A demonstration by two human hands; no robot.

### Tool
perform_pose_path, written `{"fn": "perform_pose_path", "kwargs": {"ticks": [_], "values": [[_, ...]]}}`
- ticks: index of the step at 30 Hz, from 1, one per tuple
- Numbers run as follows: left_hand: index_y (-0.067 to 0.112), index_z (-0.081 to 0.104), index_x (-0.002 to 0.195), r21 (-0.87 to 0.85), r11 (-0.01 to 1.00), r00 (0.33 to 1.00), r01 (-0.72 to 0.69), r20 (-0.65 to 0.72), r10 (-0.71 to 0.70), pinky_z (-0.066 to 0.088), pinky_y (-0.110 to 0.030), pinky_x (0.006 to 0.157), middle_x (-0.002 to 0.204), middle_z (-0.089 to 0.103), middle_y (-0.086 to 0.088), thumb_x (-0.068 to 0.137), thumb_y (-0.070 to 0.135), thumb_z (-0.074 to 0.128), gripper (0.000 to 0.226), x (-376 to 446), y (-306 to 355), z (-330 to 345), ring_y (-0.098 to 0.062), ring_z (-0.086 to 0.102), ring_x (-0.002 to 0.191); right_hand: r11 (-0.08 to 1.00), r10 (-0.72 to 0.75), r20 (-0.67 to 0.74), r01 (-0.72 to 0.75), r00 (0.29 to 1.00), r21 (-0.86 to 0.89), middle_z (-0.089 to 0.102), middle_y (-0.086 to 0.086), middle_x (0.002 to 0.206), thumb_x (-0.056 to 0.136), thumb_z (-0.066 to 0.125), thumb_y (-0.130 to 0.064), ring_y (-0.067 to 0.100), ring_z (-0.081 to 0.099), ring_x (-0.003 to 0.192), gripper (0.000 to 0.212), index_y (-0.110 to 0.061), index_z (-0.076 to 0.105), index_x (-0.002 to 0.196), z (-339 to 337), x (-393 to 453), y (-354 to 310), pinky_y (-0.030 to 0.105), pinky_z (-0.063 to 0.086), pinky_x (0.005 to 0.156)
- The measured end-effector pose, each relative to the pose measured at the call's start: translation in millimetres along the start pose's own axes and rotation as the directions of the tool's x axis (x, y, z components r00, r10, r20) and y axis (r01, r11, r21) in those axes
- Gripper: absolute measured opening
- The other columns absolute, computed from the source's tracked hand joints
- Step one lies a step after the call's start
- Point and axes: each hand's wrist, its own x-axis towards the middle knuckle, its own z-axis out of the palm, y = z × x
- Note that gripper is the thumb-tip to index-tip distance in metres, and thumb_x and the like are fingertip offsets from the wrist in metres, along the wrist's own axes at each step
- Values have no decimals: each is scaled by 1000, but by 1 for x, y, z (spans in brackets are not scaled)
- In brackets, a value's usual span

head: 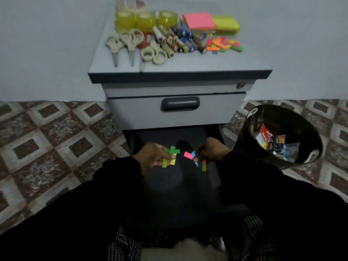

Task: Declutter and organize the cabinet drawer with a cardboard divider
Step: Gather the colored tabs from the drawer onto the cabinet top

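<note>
Landmark: the grey metal cabinet [177, 110] with a dark recessed handle; every place below is told from it.
Drawer: the dark open bottom drawer [175, 178] is pulled out under the cabinet's shut drawer front, towards me; its floor looks nearly bare.
Left hand [152, 157]: over the open drawer, fingers [169, 156] pinched on green and yellow-green sticky paper flags [170, 157], crossed over one another.
Right hand [211, 151]: also over the drawer, beside the left, fingers clamped on pink, blue and orange sticky paper flags [195, 159].
Cabinet top: beige-handled scissors [131, 48], yellow tape rolls [145, 19], a row of pens and markers [178, 42], pink and green note pads [211, 24], and a loose heap of bright flags [224, 46] at its right.
Bin: round black waste bin [282, 136] on the floor right of the cabinet, wrappers inside.
Step, my judgement: clearing the last flags out of the drawer.
Doing it well: keep both pinches firm, since the strips are light and stick together; carry them up to the flag heap, not the bin; then recheck the drawer floor.
Hard to tell: drawer corners lost in shadow; its near end is hidden by my dark sleeves. No cardboard divider in view. Flag count per hand unclear.
</note>
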Motion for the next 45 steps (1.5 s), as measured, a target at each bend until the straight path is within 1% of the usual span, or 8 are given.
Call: {"fn": "perform_pose_path", "kwargs": {"ticks": [7, 12, 19, 22, 30, 34, 39, 45], "values": [[2, 60, 80, 39, 997, 997, -71, 38, 69, 56, -20, 52, 73, 66, -10, 74, -9, 71, 16, -49, 63, 11, -13, 64, 58, 999, -33, -74, 33, 997, -6, 58, -3, 66, 75, 76, -8, 5, 54, 59, 32, 3, 67, 104, -59, -54, -41, 11, 47, 50], [-1, 62, 84, -33, 990, 988, -136, 74, 138, 54, -18, 51, 77, 66, -10, 76, -10, 69, 14, -78, 107, 16, -13, 66, 60, 999, -45, -111, 45, 993, -6, 62, 9, 85, 77, 74, -8, 8, 56, 60, 32, 3, 65, 106, -106, -80, -70, 11, 48, 45], [-2, 60, 89, -33, 989, 988, -144, 59, 146, 54, -20, 47, 78, 63, -11, 78, -8, 67, 15, -97, 170, 21, -17, 62, 66, 996, -87, -214, 77, 973, -53, 60, 2, 70, 77, 74, -9, 12, 56, 60, 21, -5, 67, 96, -172, -84, -104, 20, 51, 58], [-1, 61, 78, -41, 985, 984, -168, 58, 170, 53, -20, 46, 75, 62, -11, 77, -8, 68, 10, -97, 193, 19, -17, 62, 60, 995, -92, -271, 81, 958, -52, 60, 5, 65, 74, 76, -6, 17, 55, 57, 17, -8, 67, 88, -198, -74, -111, 27, 54, 58], [-2, 58, 87, 5, 980, 980, -197, 11, 197, 52, -20, 41, 74, 63, -11, 78, -9, 66, 15, -81, 240, 9, -17, 61, 57, 983, -81, -385, 10, 919, -185, 55, 1, 65, 76, 75, -7, 12, 53, 54, 31, -1, 66, 104, -244, -31, -137, 16, 48, 46], [2, 59, 89, 105, 978, 983, -178, -24, 181, 55, -21, 50, 54, 65, -6, 78, -3, 70, 17, -67, 254, -1, -11, 61, 43, 959, -130, -413, 9, 901, -282, 59, 6, 77, 77, 74, -8, 13, 52, 58, 30, 1, 67, 105, -253, -12, -144, 28, 53, 68], [0, 59, 81, 142, 972, 981, -186, -20, 191, 48, -17, 38, 50, 64, -8, 78, -4, 69, 11, -61, 268, -2, -12, 62, 46, 937, -169, -406, 19, 898, -348, 65, 8, 86, 83, 64, 1, 12, 52, 59, 26, -2, 68, 108, -260, 1, -151, 20, 47, 61], [1, 58, 79, 171, 966, 979, -193, -32, 201, 51, -18, 41, 54, 66, -6, 77, -6, 69, 13, -50, 274, 6, -12, 62, 45, 926, -221, -437, 46, 872, -375, 63, 15, 115, 81, 63, 7, 23, 61, 84, 35, -8, 66, 113, -263, 9, -150, 34, 54, 85]]}}
